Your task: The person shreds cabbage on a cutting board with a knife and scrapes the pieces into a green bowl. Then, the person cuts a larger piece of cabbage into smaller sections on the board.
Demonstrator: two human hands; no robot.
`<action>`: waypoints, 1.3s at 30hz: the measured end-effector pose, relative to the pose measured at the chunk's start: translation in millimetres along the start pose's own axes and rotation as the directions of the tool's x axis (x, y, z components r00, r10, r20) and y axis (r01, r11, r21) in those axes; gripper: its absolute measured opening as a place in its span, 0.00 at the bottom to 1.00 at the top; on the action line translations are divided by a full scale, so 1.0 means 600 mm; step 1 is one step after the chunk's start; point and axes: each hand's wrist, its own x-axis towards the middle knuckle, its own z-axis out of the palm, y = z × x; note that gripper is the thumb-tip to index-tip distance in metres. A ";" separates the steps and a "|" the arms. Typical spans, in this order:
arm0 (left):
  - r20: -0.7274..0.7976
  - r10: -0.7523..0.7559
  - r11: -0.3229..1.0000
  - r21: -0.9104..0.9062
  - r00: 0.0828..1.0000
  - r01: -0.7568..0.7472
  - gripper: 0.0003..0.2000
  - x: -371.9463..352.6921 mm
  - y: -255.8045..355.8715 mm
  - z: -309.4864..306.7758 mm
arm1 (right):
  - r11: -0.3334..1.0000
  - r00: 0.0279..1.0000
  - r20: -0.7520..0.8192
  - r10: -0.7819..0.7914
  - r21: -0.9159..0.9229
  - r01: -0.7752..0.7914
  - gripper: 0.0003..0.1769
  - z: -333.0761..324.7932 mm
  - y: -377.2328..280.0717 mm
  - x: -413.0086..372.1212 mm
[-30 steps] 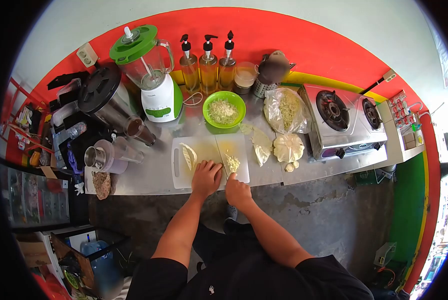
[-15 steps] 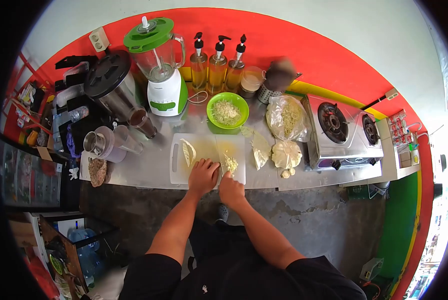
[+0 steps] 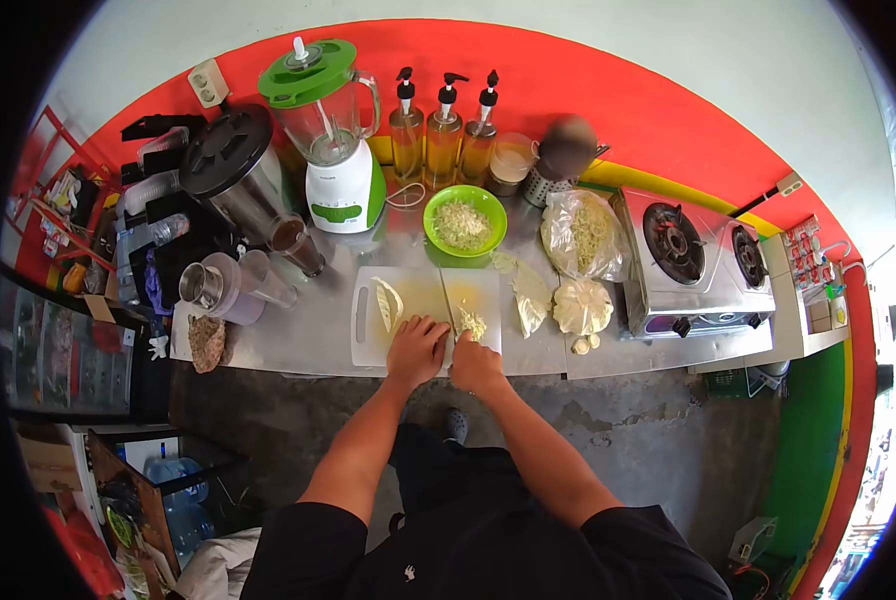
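Note:
A white cutting board (image 3: 368, 345) lies at the counter's front edge. My left hand (image 3: 418, 350) is on its middle with fingers bent together; what lies under them is hidden. Close on its right, my right hand (image 3: 477, 364) is closed round a knife handle, and the thin knife blade (image 3: 448, 300) points away across the board. Finely chopped pale cabbage (image 3: 472, 324) lies right of the blade. A cabbage piece (image 3: 389, 304) rests at the board's left. Behind the board stands a green bowl (image 3: 499, 213) of shredded cabbage.
Cabbage leaves (image 3: 530, 300), a cabbage head (image 3: 582, 306) and a plastic bag of shreds (image 3: 583, 235) lie right of the board. Farther right is a two-burner stove (image 3: 703, 290). A blender (image 3: 343, 190), pump bottles (image 3: 443, 145) and a steel container (image 3: 238, 180) stand behind.
The whole view has shifted slightly, so the counter and its objects appear farther right. Both hands remain at the board, with the knife still in my right hand.

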 end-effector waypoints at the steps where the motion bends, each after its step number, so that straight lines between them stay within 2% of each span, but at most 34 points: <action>1: -0.004 0.004 1.000 0.003 1.000 -0.004 0.07 0.000 -0.001 0.000 | 1.000 1.000 -0.007 -0.002 0.009 0.002 0.26 -0.001 0.003 0.002; 2: 0.001 0.000 1.000 -0.005 1.000 0.000 0.07 -0.002 -0.001 0.001 | 1.000 1.000 -0.013 -0.003 0.010 0.003 0.26 0.003 0.007 -0.004; 4: 0.011 0.001 1.000 -0.015 1.000 0.000 0.07 -0.003 0.000 -0.001 | 0.999 0.997 0.073 0.032 0.009 -0.033 0.27 -0.005 -0.002 -0.036; 9: -0.038 0.005 0.998 -0.068 0.999 -0.007 0.06 -0.002 0.002 -0.002 | 0.999 0.999 0.041 0.023 0.028 -0.024 0.30 0.013 0.006 -0.002; 14: -0.020 0.003 1.000 -0.023 1.000 -0.004 0.08 -0.005 -0.003 0.002 | 0.999 0.995 0.100 -0.013 0.037 0.010 0.35 0.002 0.010 -0.006; 17: -0.021 0.004 1.000 -0.013 1.000 -0.004 0.07 0.001 0.002 0.003 | 1.000 0.991 0.134 0.028 0.010 -0.030 0.36 0.014 -0.003 -0.030; 19: -0.008 -0.016 0.999 -0.033 1.000 0.016 0.06 -0.001 0.000 0.003 | 1.000 0.997 0.080 0.020 -0.016 -0.019 0.25 0.010 -0.013 -0.028; 22: -0.004 -0.013 0.999 -0.039 1.000 0.012 0.07 -0.002 0.002 0.001 | 1.000 0.991 0.130 -0.016 0.002 0.016 0.26 -0.007 -0.009 0.005; 26: -0.025 -0.057 0.997 -0.060 0.998 0.055 0.09 -0.001 0.002 0.006 | 1.000 0.987 0.162 -0.007 -0.004 0.008 0.26 -0.023 -0.004 -0.019; 28: 0.035 -0.126 0.987 -0.096 0.991 0.129 0.09 -0.001 -0.001 0.006 | 0.999 0.990 0.138 0.017 -0.038 -0.012 0.24 -0.017 -0.008 -0.041; 32: 0.016 -0.097 0.992 -0.074 0.995 0.098 0.08 -0.002 -0.005 0.008 | 1.000 0.997 0.070 0.023 -0.013 -0.023 0.21 0.008 -0.009 -0.015; 34: 0.007 -0.060 0.997 -0.040 0.998 0.060 0.07 -0.001 -0.006 0.010 | 0.999 0.999 0.026 -0.030 0.035 0.029 0.25 0.002 -0.005 0.000; 37: 0.030 -0.069 0.996 -0.058 0.997 0.070 0.07 -0.002 -0.007 0.010 | 0.999 0.999 0.029 -0.024 -0.034 0.025 0.21 -0.002 -0.006 -0.025; 39: 0.018 -0.075 0.995 -0.065 0.997 0.076 0.07 0.000 -0.009 0.011 | 1.000 0.999 0.032 -0.015 -0.008 0.015 0.23 0.011 -0.010 -0.038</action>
